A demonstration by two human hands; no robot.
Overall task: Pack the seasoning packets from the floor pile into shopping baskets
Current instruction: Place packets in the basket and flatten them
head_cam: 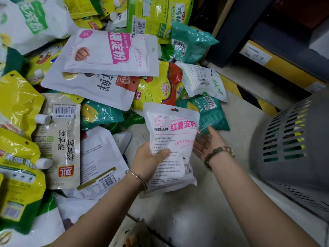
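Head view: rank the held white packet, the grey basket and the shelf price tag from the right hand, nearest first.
1. White packet, just left of the right hand, gripped by the left hand.
2. Grey basket, off to the right.
3. Price tag, up on the shelf edge beyond.

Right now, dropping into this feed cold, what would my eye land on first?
The white plastic starch packet with pink lettering, held upright at centre by the left hand, with the right hand open beside it. Behind and to the left, a big heap of yellow, green and white packets covers the floor. At the right edge sits a grey slotted plastic basket.
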